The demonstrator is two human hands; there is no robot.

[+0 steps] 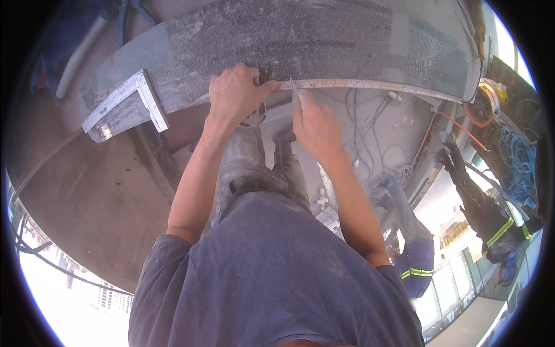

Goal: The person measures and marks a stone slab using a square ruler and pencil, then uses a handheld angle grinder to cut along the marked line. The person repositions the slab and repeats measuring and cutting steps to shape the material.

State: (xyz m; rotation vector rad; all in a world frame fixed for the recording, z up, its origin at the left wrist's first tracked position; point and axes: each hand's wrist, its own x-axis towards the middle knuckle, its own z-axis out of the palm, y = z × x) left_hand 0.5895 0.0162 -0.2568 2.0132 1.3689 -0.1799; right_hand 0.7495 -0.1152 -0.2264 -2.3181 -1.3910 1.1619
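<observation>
A long grey board (347, 40) with a worn, scuffed face lies in front of me. Along its near edge stretches a tape measure blade (370, 84), reaching toward the board's right end. My left hand (237, 95) grips the tape measure at the board's edge, thumb against the blade; a round part below it is partly hidden. In my right hand (317, 124) is a thin, pale, pencil-like marker (293, 87), its tip touching or just above the blade. Near the board's left end rests a white set square (118, 103), apart from both hands.
Pliers-like blue handles (123, 23) and a pale pipe (81, 52) lie at the far left. Loose cables (364, 121) trail across the floor. An orange hose (483, 107) and coiled blue rope (516, 162) are at right. Two other people (417, 260) with reflective stripes are at right.
</observation>
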